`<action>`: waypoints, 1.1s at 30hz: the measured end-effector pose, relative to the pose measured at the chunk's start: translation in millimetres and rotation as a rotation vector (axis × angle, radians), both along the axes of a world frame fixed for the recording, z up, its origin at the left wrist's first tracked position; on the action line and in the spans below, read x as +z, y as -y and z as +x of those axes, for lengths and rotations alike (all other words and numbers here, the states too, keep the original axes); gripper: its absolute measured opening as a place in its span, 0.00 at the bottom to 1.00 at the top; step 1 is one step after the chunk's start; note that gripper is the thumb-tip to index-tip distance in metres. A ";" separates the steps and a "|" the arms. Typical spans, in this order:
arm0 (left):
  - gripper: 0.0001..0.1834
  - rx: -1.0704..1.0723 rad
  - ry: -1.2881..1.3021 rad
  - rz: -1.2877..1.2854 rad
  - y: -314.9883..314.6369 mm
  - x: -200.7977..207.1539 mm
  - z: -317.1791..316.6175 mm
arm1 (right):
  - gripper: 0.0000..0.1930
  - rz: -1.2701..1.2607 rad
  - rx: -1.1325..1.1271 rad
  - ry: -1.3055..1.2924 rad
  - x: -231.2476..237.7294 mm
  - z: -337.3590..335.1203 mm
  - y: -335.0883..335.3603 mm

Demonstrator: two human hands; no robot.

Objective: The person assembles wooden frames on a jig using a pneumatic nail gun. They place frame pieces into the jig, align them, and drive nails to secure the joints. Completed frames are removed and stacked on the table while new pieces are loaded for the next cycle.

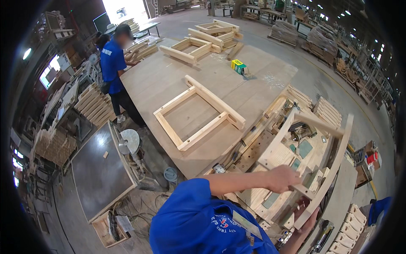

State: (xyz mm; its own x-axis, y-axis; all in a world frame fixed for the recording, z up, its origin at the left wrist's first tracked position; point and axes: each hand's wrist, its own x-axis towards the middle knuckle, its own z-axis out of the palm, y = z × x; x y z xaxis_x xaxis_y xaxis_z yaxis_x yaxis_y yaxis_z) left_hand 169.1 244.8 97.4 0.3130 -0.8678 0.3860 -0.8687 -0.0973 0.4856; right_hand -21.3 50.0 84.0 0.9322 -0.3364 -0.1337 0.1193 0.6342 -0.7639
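My left hand is closed around a short rail of a pale wooden frame, at the right side of the view. Near the lower end of the frame's long, slightly curved leg, my right hand grips from below and outside; its fingers are partly hidden by the wood. The frame is tilted above a wooden work jig fitted with green pads and metal clamps. A similar wooden frame lies flat on the large table to the left of the jig.
More wooden frames are stacked at the table's far end, near a green-yellow box. A person in blue stands at the table's left. Shaped wooden parts and a cylindrical metal tool lie at the lower right.
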 end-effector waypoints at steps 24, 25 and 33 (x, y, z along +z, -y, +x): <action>0.18 1.146 -0.948 -1.760 -322.7 8.0 -9.2 | 0.36 -1.572 0.865 0.603 88.1 116.4 -251.4; 0.15 1.130 -0.942 -1.743 -337.2 0.0 -6.5 | 0.36 -1.518 0.899 0.573 88.4 117.2 -245.1; 0.11 1.032 -1.022 -1.693 -412.3 -41.5 13.2 | 0.35 -1.524 0.976 0.351 54.5 120.4 -200.8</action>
